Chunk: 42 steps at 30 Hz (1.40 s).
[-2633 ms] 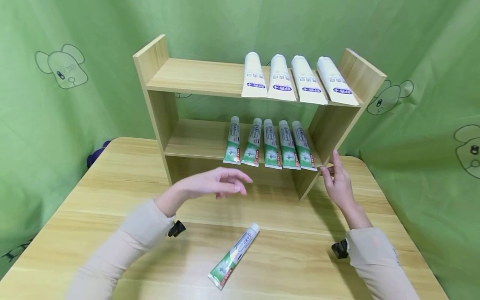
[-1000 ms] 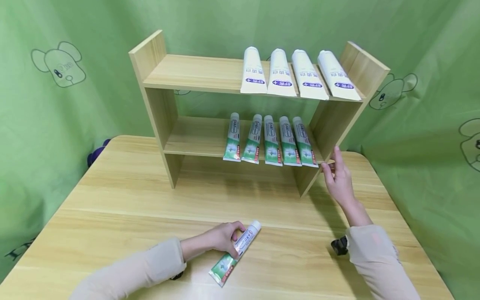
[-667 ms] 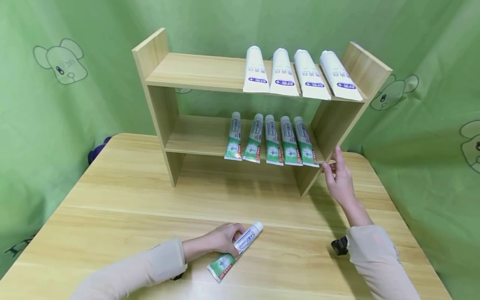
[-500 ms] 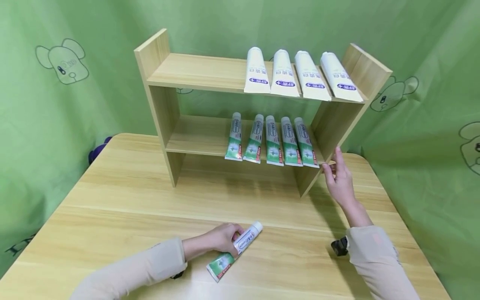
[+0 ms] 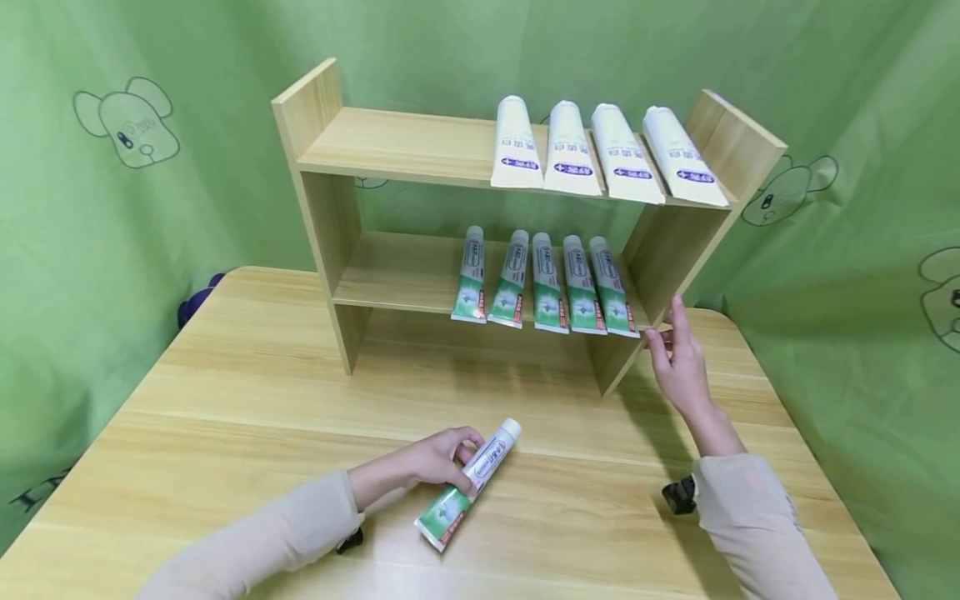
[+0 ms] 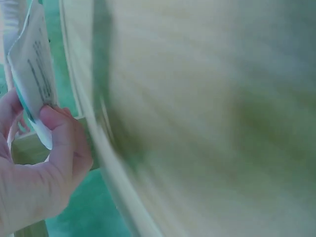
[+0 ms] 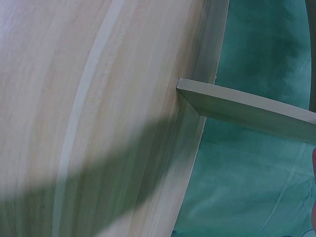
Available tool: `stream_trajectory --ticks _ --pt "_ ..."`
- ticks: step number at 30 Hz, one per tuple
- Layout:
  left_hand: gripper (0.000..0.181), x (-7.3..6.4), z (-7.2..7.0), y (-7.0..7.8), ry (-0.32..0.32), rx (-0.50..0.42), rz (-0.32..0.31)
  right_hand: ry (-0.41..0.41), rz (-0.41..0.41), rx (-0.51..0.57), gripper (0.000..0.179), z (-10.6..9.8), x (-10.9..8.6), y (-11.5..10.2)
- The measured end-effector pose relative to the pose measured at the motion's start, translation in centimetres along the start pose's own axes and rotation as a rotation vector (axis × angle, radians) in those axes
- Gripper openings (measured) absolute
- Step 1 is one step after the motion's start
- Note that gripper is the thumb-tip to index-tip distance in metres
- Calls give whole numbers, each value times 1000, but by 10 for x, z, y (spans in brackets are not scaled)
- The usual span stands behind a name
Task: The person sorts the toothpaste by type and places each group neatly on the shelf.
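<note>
My left hand (image 5: 444,460) grips a green-and-white toothpaste tube (image 5: 491,454) round its middle, thumb on the near side and fingers on the far side. The tube slants over the front of the table, its white cap up and to the right. In the left wrist view, thumb and fingers pinch the tube's printed back (image 6: 35,66), which is raised above the tabletop. At the right, my right hand (image 5: 681,375) touches the front edge of the wooden shelf's side panel (image 5: 678,250), index finger straight. Only a sliver of its fingers (image 7: 314,165) enters the right wrist view.
Several matching green-and-white tubes (image 5: 550,292) lie side by side on the middle shelf board (image 5: 401,271). Above them, several white tubes (image 5: 570,150) line the right part of the top board (image 5: 405,137). Green curtains (image 5: 150,225) surround the wooden table (image 5: 225,383).
The left hand came down from before the shelf, took hold of the toothpaste tube on the table and has now moved it slightly toward the shelf. The right hand stays at the side panel.
</note>
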<state>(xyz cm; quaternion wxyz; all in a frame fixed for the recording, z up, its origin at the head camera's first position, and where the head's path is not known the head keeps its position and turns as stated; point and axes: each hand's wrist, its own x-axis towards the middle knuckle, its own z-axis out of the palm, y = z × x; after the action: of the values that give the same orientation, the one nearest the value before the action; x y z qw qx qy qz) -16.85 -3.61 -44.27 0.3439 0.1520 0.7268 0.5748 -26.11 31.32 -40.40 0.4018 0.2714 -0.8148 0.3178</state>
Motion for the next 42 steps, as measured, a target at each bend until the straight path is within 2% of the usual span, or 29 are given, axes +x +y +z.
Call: stream_trajectory --ticks 13,18,23,30,37,42 --pt "62 -9 -18 22 23 -92 88 -4 -3 -10 74 0 0 0" --pt "64 -18 -23 34 18 -81 127 -10 9 -6 72 0 -1 0" --pt "66 -30 -30 54 43 -46 170 -3 0 -4 69 1 -1 1" --pt "67 -43 -56 84 133 -19 268 4 -4 -14 69 1 -1 1" --pt "69 -48 -82 105 250 -33 277 3 3 -8 71 1 -1 0" --pt "68 -45 -94 108 336 -13 270 5 5 -6 71 1 -1 0"
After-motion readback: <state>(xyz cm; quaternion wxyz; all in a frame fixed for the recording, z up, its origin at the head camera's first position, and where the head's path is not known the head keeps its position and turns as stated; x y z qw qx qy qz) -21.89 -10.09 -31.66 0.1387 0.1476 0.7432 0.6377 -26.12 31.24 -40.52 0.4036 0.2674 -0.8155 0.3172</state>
